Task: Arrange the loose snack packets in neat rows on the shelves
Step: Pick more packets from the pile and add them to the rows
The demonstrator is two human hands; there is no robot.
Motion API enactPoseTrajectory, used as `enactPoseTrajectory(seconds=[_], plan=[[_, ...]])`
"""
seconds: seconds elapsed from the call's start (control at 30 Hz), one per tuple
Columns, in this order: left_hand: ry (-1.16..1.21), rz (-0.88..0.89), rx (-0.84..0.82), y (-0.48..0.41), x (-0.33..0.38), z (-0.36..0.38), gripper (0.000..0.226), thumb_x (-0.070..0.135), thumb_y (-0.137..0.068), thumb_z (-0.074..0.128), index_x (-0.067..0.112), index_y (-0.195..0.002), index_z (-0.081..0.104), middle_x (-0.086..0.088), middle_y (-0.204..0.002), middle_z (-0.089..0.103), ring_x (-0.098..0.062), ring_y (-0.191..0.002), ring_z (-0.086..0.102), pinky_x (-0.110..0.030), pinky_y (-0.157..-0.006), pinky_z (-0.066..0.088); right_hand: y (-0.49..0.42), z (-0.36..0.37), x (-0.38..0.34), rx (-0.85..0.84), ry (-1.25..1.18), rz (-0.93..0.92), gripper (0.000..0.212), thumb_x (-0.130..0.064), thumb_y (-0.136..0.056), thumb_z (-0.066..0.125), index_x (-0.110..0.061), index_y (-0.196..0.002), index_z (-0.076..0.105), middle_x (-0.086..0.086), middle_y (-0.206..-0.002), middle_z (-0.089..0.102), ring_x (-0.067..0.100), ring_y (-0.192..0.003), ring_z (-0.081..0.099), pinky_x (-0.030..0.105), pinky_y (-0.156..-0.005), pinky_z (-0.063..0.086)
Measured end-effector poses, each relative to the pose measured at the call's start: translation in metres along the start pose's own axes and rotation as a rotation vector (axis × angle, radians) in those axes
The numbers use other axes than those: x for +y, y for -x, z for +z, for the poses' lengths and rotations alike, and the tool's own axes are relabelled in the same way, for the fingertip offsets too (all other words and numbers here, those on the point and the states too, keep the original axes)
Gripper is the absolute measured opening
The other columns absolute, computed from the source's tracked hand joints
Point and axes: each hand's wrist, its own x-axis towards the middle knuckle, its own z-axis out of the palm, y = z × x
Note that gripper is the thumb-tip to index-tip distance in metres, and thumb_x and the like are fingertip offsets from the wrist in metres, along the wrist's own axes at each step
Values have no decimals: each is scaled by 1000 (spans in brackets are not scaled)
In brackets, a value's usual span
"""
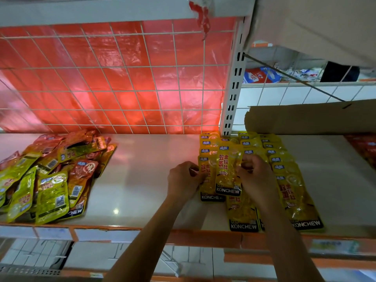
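yellow packets (227, 171) in curled grips (184, 180) (256, 176)

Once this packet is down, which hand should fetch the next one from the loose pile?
Probably left. The left hand is on the pile's side of the yellow rows, only bare shelf between it and the loose pile. The right hand pinches the top yellow packet and would have to cross over.

Red packets (364, 149) beyond right edge
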Motion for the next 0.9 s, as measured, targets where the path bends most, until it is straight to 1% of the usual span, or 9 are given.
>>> enactPoseTrajectory(seconds=[0.2,0.27,0.33,0.43,0.5,0.57,0.7,0.8,0.9], plan=[[41,72,144,2,5,-2,26,40,-92,60,18,-104,67,6,-86,68,-8,-74,60,-25,-75,50,1,6,-4,-46,-18,2,26,-12,-88,64,-18,-113,61,-15,-84,55,-2,-75,53,18,-60,39],[152,86,86,1,7,-3,28,41,-94,56,19,-105,69,7,-87,70,-6,-73,63,-22,-72,49,2,10,-6,-66,-31,0,23,-13,-87,65,-21,-108,60,-15,-85,58,-3,-74,54,17,-58,40],[369,16,-15,-1,9,-5,24,38,-92,61,20,-105,70,8,-86,73,-6,-73,67,-22,-69,52,3,14,-8,-102,-24,-10,22,-15,-87,65,-24,-107,60,-18,-83,59,-7,-72,54,7,-50,38],[550,-85,-106,-1,5,-6,4,23,-87,69,21,-88,72,8,-69,71,-7,-61,63,-21,-59,50,5,17,-10,-139,13,-41,29,-17,-87,65,-21,-116,63,-22,-82,57,-10,-70,52,0,-50,37],[592,-117,-130,0,1,-7,8,17,-86,70,19,-78,71,7,-61,67,-8,-55,58,-20,-53,47,5,16,-11,-110,62,-67,32,-19,-88,64,-21,-120,62,-19,-87,58,-11,-72,50,2,-53,35],[590,-141,-140,2,-4,-8,9,16,-86,70,18,-77,72,3,-62,68,-10,-54,57,-21,-51,44,6,15,-11,-61,108,-94,33,-16,-89,61,-21,-121,61,-14,-94,64,-4,-78,53,3,-60,31],[498,-167,-140,4,-11,-8,10,18,-85,70,21,-76,72,5,-62,69,-8,-52,57,-22,-49,42,6,14,-11,-19,162,-126,33,-11,-90,59,-16,-123,61,-3,-104,65,14,-97,61,21,-75,39],[404,-135,-145,4,-13,-7,14,21,-85,71,25,-71,70,11,-55,64,-3,-47,54,-22,-51,41,6,16,-10,-13,238,-126,33,-14,-91,59,-16,-124,61,2,-115,65,17,-102,60,23,-79,38],[320,-106,-139,3,-12,-5,13,26,-83,72,28,-71,69,12,-60,66,-4,-53,58,-27,-57,49,7,16,-8,-26,242,-118,33,-15,-91,59,-16,-124,60,1,-116,64,16,-103,60,23,-80,38]])
